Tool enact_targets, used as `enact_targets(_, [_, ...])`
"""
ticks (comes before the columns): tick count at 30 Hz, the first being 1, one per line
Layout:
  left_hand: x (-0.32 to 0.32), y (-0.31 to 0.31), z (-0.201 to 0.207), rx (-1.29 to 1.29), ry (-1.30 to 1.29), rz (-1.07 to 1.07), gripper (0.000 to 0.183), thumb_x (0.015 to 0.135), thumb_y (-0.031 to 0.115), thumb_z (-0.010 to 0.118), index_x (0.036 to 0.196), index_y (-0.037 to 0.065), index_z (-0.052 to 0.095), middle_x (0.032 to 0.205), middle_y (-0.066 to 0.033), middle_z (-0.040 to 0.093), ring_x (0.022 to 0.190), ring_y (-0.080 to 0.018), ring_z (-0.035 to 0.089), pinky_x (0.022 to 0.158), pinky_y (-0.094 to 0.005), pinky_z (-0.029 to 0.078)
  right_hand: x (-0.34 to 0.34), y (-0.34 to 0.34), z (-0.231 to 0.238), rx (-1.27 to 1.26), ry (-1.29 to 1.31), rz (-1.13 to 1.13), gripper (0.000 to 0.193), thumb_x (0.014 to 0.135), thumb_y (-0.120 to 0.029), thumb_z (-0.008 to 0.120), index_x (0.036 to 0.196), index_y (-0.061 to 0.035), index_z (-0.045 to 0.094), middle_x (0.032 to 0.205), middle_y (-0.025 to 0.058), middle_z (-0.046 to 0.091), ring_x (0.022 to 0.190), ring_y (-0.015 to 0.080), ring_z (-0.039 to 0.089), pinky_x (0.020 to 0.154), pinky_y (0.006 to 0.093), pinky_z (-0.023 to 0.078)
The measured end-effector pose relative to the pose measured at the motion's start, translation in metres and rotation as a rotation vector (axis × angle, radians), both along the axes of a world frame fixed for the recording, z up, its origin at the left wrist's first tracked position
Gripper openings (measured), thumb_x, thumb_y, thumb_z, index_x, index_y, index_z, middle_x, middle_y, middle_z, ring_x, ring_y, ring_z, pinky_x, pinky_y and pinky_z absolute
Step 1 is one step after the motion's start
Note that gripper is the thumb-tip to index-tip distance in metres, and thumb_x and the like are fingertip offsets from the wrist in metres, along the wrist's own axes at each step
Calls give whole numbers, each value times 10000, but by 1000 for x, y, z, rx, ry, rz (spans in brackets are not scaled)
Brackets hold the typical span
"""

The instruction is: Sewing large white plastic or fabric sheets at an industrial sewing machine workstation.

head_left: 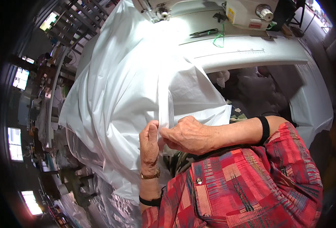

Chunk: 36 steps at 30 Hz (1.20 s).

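Observation:
A large sheet of white, slightly shiny fabric (pixel 126 87) runs from the sewing machine (pixel 247 13) down over the table's front edge to my lap. A narrow folded strip of it comes straight toward me from the lit needle area. My left hand (pixel 149 142) pinches the left side of this strip, thumb up. Close beside it on the right, my right hand (pixel 187 135) is closed on the strip's near end, fingers curled under. The fingertips of both hands are partly hidden by the fabric and the hands themselves.
Black thread snips (pixel 204 33) lie on the machine bed beside a loop of green cord (pixel 219 40). A ruler scale marks the white table edge (pixel 259 57). Dark bundled material sits below the table at right. Clear plastic sheeting (pixel 111 205) lies at lower left.

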<state>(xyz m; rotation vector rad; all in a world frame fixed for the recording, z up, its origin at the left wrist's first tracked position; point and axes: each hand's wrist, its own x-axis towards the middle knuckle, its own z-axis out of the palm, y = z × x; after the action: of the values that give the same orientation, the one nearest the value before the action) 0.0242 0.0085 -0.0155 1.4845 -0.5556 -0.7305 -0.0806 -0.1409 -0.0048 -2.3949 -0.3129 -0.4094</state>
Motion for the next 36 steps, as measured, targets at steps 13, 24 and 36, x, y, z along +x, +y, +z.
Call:
enact_targets(13, [2,-4,25,104,-108,148,112,949,80,598,922,-24,630,760,20,610,623,-14,494,535,-171,363,18,-19,-17,659,-260,-293,314,869,-125,640,1129,2,519,841,113,611,689,265,615,688,372,502])
enact_targets(24, [0,-9,35,64,-99,165,139,926,73,636,1014,-35,626,793,21,640,656,-15,542,576,-162,415,34,-16,-52,50,-4,195,210,828,-101,570,1021,-20,550,1033,189,624,901,374,636,745,461,515])
enact_targets(36, [-31,-34,15,-12,-41,32,108,956,75,590,1002,-22,595,774,34,606,666,-5,485,569,-177,385,-55,-94,-70,65,57,-686,143,820,-60,655,916,-39,552,862,150,576,811,348,575,704,428,438])
